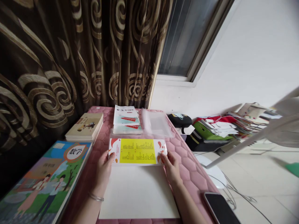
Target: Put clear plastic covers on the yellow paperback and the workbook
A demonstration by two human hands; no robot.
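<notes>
left hand [105,165]: pinching the left end of the yellow-and-white strip [137,151], thumb on top; silver bracelet [96,197] on wrist
right hand [172,166]: same grip, right end
white sheet [140,193]: flat between the forearms, near side of strip (loose sheet or book cover, can't tell)
clear sleeves [157,123]: beyond the strip, beside the white booklets [126,116]
left side: blue-green textbook [52,183] nearest, beige books [85,126] behind
right edge: phone [221,209], dark screen
surface: pink quilted cover [187,161]
backdrop: swirl-patterned curtain [93,62], window [184,37]
</notes>
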